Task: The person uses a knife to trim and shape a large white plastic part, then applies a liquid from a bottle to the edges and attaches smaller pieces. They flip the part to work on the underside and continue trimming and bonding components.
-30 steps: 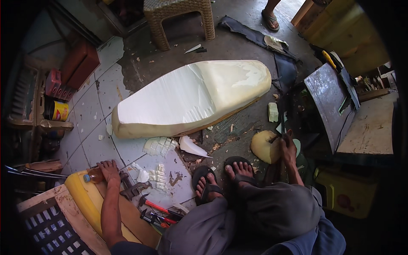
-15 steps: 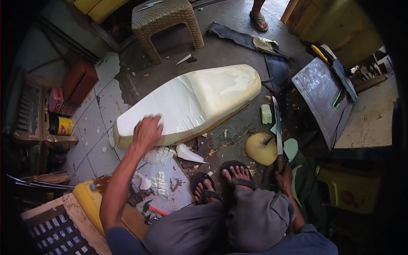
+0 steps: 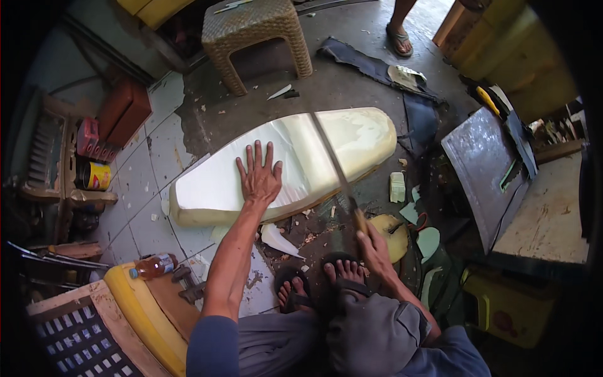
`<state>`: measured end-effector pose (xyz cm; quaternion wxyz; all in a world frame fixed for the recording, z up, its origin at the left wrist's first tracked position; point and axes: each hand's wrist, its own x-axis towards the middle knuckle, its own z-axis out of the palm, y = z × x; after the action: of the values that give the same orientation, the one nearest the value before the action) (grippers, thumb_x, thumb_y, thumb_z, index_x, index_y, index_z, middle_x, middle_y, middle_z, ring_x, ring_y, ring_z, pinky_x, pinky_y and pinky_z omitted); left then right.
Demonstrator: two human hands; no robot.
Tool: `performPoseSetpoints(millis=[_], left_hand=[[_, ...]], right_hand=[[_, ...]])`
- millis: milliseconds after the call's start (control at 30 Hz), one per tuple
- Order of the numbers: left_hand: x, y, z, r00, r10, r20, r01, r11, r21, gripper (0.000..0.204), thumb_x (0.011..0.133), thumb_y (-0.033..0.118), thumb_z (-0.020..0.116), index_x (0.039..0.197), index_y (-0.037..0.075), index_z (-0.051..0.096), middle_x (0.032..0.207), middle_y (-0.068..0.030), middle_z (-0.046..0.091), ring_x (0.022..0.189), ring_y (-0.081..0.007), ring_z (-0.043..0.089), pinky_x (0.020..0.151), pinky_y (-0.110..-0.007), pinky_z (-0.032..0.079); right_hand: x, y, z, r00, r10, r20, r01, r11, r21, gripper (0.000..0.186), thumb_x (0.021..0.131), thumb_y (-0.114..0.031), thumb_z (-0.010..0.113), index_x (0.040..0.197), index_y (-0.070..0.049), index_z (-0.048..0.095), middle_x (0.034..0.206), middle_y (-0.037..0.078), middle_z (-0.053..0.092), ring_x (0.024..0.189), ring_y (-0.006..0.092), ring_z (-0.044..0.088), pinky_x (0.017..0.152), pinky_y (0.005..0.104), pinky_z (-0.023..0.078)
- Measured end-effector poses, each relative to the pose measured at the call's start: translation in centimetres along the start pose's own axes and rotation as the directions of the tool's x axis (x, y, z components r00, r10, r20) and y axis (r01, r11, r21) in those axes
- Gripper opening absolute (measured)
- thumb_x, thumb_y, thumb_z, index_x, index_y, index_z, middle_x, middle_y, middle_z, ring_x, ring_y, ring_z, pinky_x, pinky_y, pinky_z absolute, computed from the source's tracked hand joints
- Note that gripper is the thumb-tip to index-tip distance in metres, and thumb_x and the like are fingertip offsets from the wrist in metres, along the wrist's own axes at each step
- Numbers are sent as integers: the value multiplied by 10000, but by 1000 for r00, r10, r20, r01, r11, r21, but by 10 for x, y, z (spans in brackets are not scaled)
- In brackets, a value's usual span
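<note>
A long cream-white motorcycle seat foam (image 3: pixel 213 182) lies on the floor in front of my feet, its wider end to the right. My left hand (image 3: pixel 259 181) rests on the smooth, pale middle part, fingers spread and palm down. In my right hand (image 3: pixel 375 250) is the wooden handle of a long knife (image 3: pixel 333 154). Its blade points away from me and crosses in front of the foam's step; whether it touches the foam I cannot tell. A curved white foam offcut (image 3: pixel 281 241) lies between the seat foam and my feet.
A round yellowish piece (image 3: pixel 391 234) and several foam scraps lie right of my feet. A woven stool (image 3: pixel 254 34) stands beyond the foam. Black cover material (image 3: pixel 361 60) lies at the far right, near another person's foot (image 3: pixel 399 41). A bottle (image 3: pixel 155 266) lies at the left.
My left hand has moved right along the foam and now lies flat and spread. My right hand has brought the knife leftward from beside the foam to over it.
</note>
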<state>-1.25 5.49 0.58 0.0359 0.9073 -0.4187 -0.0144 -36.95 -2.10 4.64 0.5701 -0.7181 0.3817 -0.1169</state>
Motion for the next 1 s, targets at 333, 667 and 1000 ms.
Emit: performPoseSetpoints(millis=[333, 667, 1000], left_hand=[[-13, 19, 2, 995, -24, -97, 20, 999, -41, 631, 1074, 461, 388, 1649, 214, 306, 1721, -121, 229, 1596, -363, 154, 1264, -637, 58], [-13, 19, 1, 993, -23, -115, 18, 999, -42, 634, 1059, 420, 445, 1643, 204, 323, 1709, -136, 258, 1586, -376, 189, 1256, -647, 92], [-14, 20, 1, 994, 0, -112, -2, 1000, -22, 635, 1065, 443, 417, 1647, 210, 311, 1711, -128, 254, 1581, -373, 204, 1254, -653, 102]], right_hand=[[56, -51, 51, 986, 143, 90, -141, 990, -29, 611, 1090, -306, 510, 1657, -280, 285, 689, 136, 623, 656, 179, 598, 672, 379, 516], [60, -63, 48, 985, 145, 97, -132, 983, -131, 619, 1082, -250, 523, 1654, -272, 289, 719, 197, 621, 646, 230, 605, 682, 413, 530], [45, -71, 52, 978, 172, 116, -149, 971, -186, 666, 1069, -175, 527, 1663, -198, 225, 1070, 338, 691, 1011, 480, 704, 852, 470, 543]])
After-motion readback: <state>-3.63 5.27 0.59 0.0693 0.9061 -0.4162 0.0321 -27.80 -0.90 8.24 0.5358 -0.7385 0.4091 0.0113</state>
